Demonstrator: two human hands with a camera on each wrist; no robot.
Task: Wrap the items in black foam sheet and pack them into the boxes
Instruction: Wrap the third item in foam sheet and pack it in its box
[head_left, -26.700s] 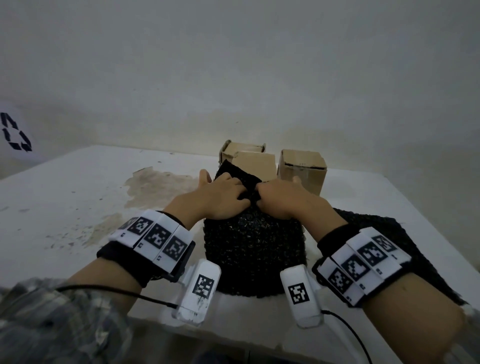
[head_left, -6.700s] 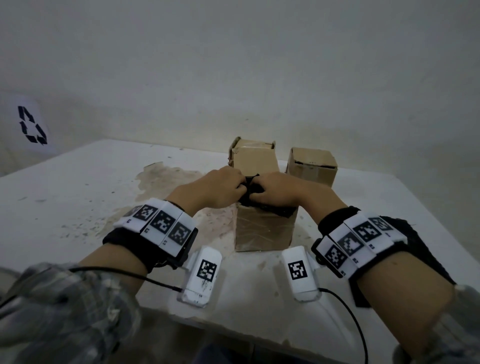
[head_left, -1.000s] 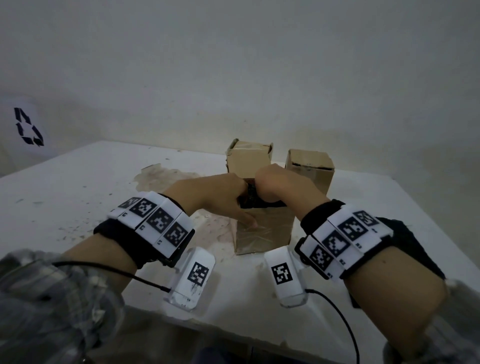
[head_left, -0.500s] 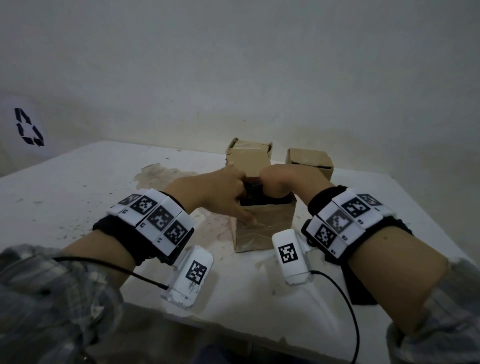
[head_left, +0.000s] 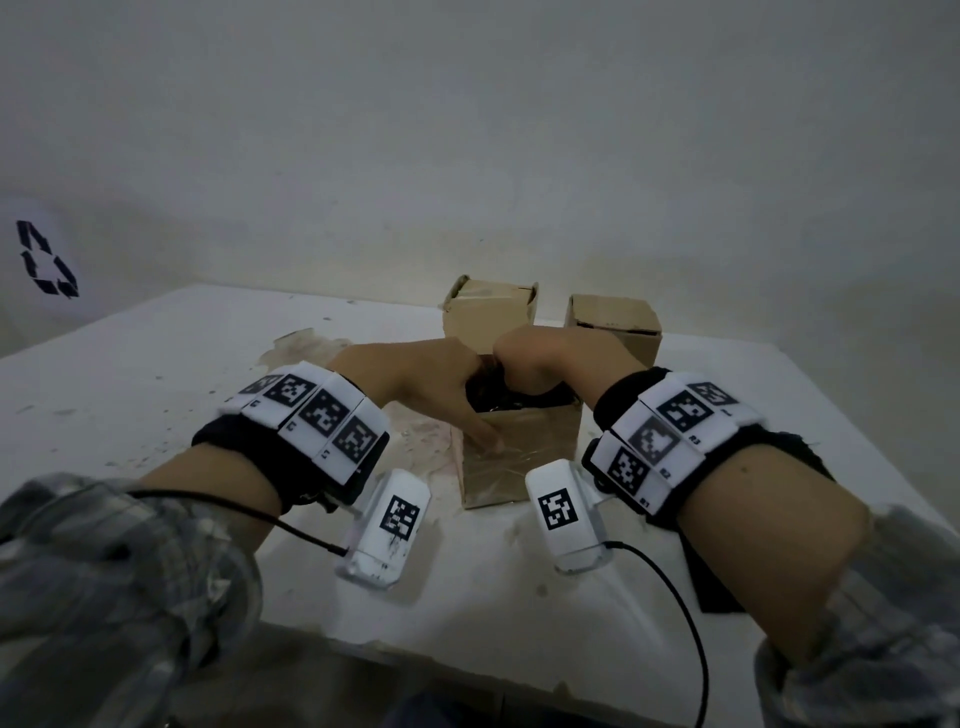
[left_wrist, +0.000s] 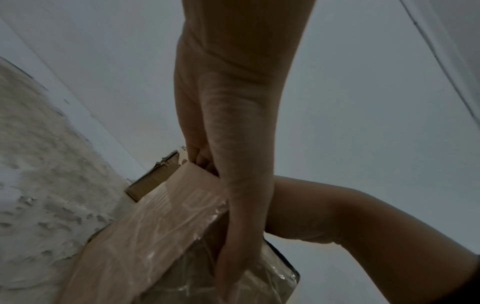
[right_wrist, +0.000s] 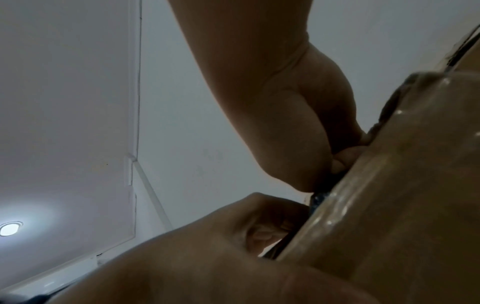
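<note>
A brown cardboard box (head_left: 519, 457) wrapped in clear tape stands open on the white table (head_left: 156, 374). A black foam bundle (head_left: 493, 397) sits in its mouth, and the item inside it is hidden. My left hand (head_left: 441, 400) grips the box's left wall, thumb down the front face and fingers over the rim. The left wrist view shows this grip of the left hand (left_wrist: 233, 144) on the box (left_wrist: 155, 236). My right hand (head_left: 540, 364) has its fingers curled down into the box, onto the foam. Close up, the right hand (right_wrist: 233, 257) presses against the box (right_wrist: 402, 185).
Two more cardboard boxes stand behind, one at the left (head_left: 491, 312) and one at the right (head_left: 613, 322). A spare black foam sheet (head_left: 711, 587) lies on the table under my right forearm. A stained patch (head_left: 306, 348) marks the table on the left.
The foam bundle has sunk lower into the box. My right wrist has dropped and turned, fingers reaching deeper. The left hand keeps its hold on the box wall.
</note>
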